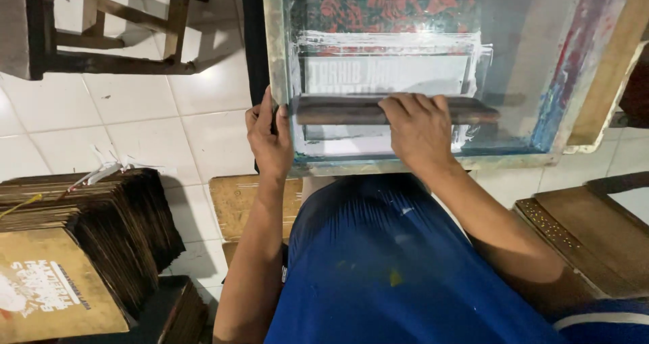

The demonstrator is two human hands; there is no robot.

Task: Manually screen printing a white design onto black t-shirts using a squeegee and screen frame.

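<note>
Head view. The right hand [419, 129] lies palm-down over the wooden squeegee [338, 111], its fingers curled over the top edge and closed on the bar. The squeegee sits crosswise inside the printing screen frame [278, 60], in the lower part of the mesh, near the frame's near rail. The left hand [269, 140] grips the frame's left near corner, fingers wrapped over the rail and thumb against its inner side.

White ink [389, 44] is spread in a band above the squeegee and down both sides of the stencil block; the lettering area shows through the mesh. Judged from this, the blade stands close to the end of a pull toward the body, with only a narrow strip of mesh left below it.

At lower left, a stack of brown card sheets [88, 215] stands on the tiled floor [135, 114]; the top one [54, 290] already carries a white print.
</note>
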